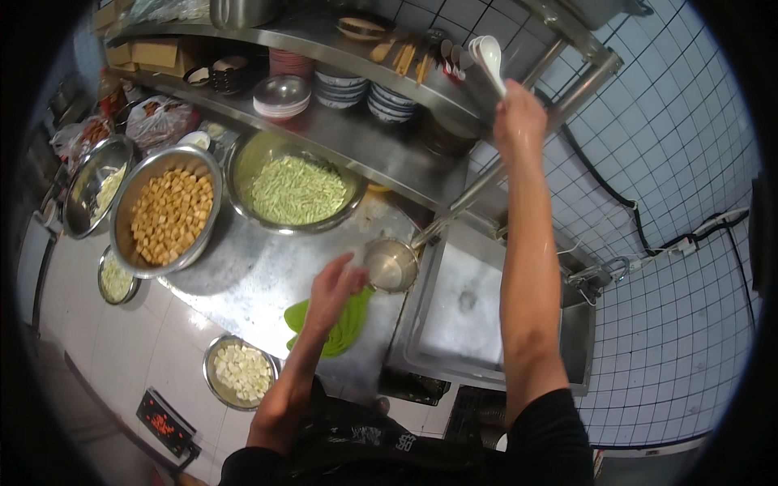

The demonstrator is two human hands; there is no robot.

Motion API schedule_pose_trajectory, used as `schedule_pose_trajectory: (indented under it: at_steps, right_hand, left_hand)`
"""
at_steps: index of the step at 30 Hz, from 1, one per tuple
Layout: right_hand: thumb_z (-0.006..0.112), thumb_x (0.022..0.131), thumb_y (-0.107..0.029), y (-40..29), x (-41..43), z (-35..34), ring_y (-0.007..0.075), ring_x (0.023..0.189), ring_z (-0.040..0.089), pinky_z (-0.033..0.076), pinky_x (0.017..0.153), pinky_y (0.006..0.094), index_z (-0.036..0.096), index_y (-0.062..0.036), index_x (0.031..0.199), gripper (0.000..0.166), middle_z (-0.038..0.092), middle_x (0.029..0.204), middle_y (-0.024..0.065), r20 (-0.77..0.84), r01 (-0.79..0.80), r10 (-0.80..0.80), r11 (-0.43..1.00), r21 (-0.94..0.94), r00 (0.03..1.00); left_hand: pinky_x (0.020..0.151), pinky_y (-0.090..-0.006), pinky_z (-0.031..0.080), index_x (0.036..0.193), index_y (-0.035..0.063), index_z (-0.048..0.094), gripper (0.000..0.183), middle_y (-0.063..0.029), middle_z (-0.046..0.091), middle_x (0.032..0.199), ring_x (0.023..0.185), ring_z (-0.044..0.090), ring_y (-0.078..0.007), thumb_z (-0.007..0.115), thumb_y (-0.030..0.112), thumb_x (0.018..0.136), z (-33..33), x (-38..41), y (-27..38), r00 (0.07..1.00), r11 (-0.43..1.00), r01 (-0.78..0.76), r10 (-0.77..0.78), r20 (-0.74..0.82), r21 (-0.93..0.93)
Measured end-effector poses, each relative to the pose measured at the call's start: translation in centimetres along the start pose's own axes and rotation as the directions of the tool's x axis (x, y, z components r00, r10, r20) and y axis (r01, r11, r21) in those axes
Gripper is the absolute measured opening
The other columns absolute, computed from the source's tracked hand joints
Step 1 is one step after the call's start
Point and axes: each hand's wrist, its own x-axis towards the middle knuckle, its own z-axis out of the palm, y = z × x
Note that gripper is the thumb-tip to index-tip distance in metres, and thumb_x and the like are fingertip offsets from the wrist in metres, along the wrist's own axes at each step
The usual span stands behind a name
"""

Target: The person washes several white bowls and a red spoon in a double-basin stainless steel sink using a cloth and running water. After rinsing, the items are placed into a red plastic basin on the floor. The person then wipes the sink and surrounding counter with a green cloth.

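My right hand [521,118] is raised at the right end of the shelves, gripping several white soup spoons [488,54] by their handles, bowls up. Lower down, my left hand [334,284] is over the steel worktop [243,310], its fingers slightly blurred and apart, with nothing visible in them. Under it lies a bright green item [347,328], a cloth or a rubber glove, partly hidden by my wrist. Just right of these fingers stands a small metal pot [391,270]; I cannot tell whether they touch it.
A steel sink [459,297] lies under my right forearm. Large bowls of fried tofu cubes [173,215] and chopped green vegetable [298,191] stand left. Stacked bowls [340,88], wooden utensils [404,58] and dark spoons [453,58] occupy the steel shelves. Another bowl of white cubes [243,372] stands low.
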Motion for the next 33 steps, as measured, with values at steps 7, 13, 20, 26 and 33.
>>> schedule_pose_trajectory:
  at_steps: [7,13,20,26,33]
  right_hand:
    - [0.050,0.095,-0.014,4.6,16.1,6.6,0.0142,0.047,0.041,0.031,0.041,0.0288,0.051,-0.0060,0.077,0.019,0.049,0.063,0.0048,-0.169,-0.297,0.299,0.954,0.039,0.939]
    - [0.052,0.093,-0.026,8.0,21.0,8.0,0.0192,0.050,0.048,0.038,0.047,0.0325,0.057,-0.0053,0.075,0.029,0.054,0.061,0.0068,-0.038,-0.288,0.295,0.886,-0.364,0.955]
    - [0.056,0.088,-0.064,5.3,15.9,9.7,0.0186,0.056,0.062,0.052,0.061,0.0339,0.069,-0.0038,0.075,0.063,0.063,0.061,0.0079,0.172,0.089,0.078,0.612,-0.786,0.982]
    - [0.064,0.090,-0.016,3.0,9.3,4.0,0.0339,0.099,0.069,0.052,0.087,0.0511,0.063,0.0033,0.122,0.037,0.072,0.110,0.0171,0.509,0.540,-0.574,-0.133,-0.831,0.641]
    - [0.067,0.093,-0.013,13.8,-17.4,-4.9,0.0097,0.068,0.064,0.053,0.062,0.0287,0.064,-0.0036,0.117,0.025,0.068,0.085,0.0052,0.371,0.206,-0.171,0.977,-0.058,0.913]
  left_hand:
    - [0.077,-0.0263,0.053,0.129,-0.0070,0.061,0.039,-0.0096,0.071,0.103,0.088,0.065,-0.0132,0.059,0.023,0.103,-7.3,-3.0,-3.4,0.977,0.976,0.208,-0.211,-0.044,-0.062]
    - [0.078,-0.0274,0.055,0.129,-0.0050,0.061,0.037,-0.0095,0.071,0.104,0.088,0.066,-0.0132,0.060,0.020,0.102,-11.1,-3.3,-4.4,0.925,0.935,0.348,-0.355,-0.132,-0.074]
    - [0.083,-0.0327,0.059,0.138,-0.0090,0.050,0.052,-0.0181,0.071,0.113,0.096,0.069,-0.0204,0.062,0.026,0.101,-12.2,-2.0,-5.3,0.931,0.933,0.360,-0.360,-0.056,-0.014]
    - [0.081,-0.0315,0.057,0.138,-0.0085,0.051,0.049,-0.0161,0.071,0.112,0.095,0.068,-0.0188,0.062,0.022,0.101,-7.9,-2.4,-9.0,0.905,0.906,0.422,-0.423,0.052,0.023]
    - [0.083,-0.0292,0.057,0.136,-0.0072,0.054,0.042,-0.0170,0.071,0.112,0.094,0.068,-0.0169,0.059,0.017,0.103,-5.5,-5.4,-9.7,0.891,0.886,0.453,-0.444,-0.097,0.101]
